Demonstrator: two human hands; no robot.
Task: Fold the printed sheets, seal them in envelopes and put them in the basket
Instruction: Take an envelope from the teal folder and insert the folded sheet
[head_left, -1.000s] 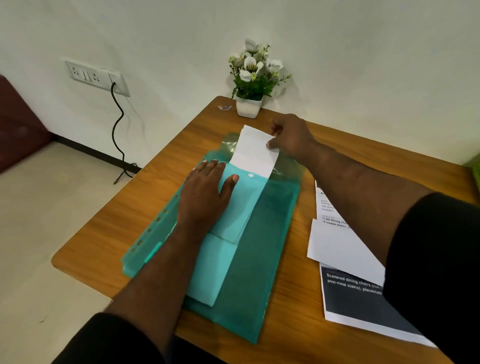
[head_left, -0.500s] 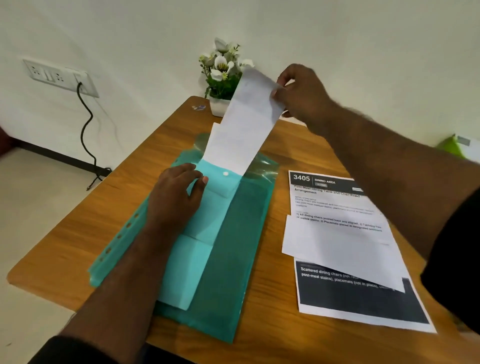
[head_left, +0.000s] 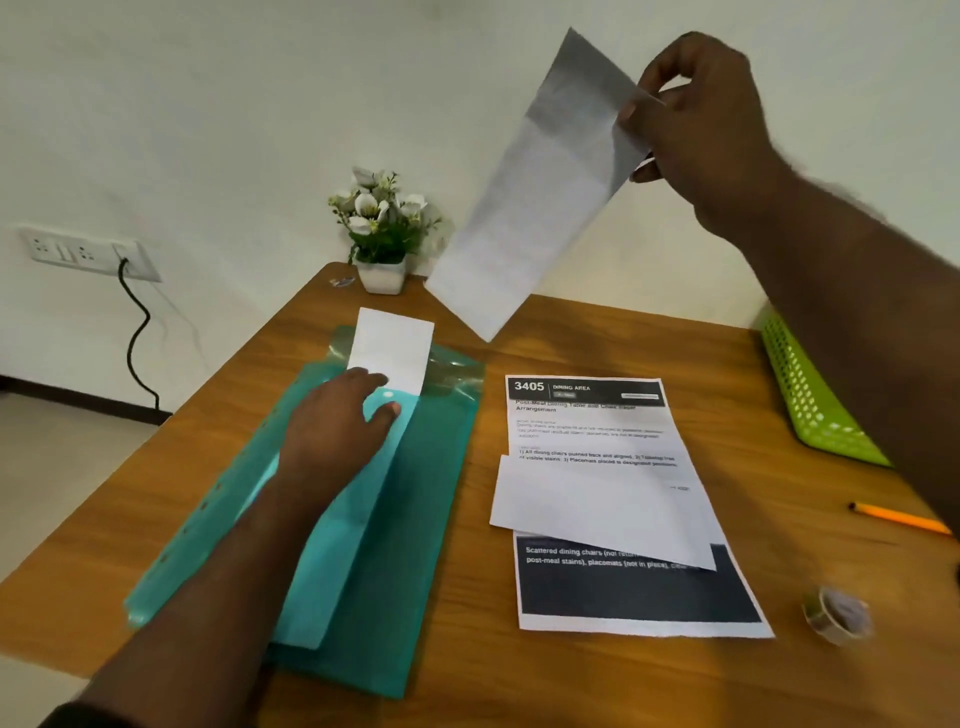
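Observation:
My right hand (head_left: 696, 119) pinches the top of a long white envelope (head_left: 535, 197) and holds it high in the air above the table's far side. My left hand (head_left: 337, 431) lies flat, fingers apart, on a green plastic folder (head_left: 415, 519), pressing down on it. Another white envelope (head_left: 392, 348) sticks out of the folder's far end just beyond the left fingertips. To the right lies a printed sheet (head_left: 597, 426) headed "3405 Dining Area", with a folded white sheet (head_left: 592, 512) resting across it. A lime green basket (head_left: 810, 395) stands at the far right.
A small white pot of flowers (head_left: 382, 228) stands at the wooden table's (head_left: 571, 686) far corner. A roll of clear tape (head_left: 836, 616) and an orange pencil (head_left: 898, 517) lie at the right. A wall socket with a black cable (head_left: 137, 332) is on the left wall.
My right hand has pulled the white envelope fully out of the folder and lifted it up and to the right. The left hand stayed pressed on the folder.

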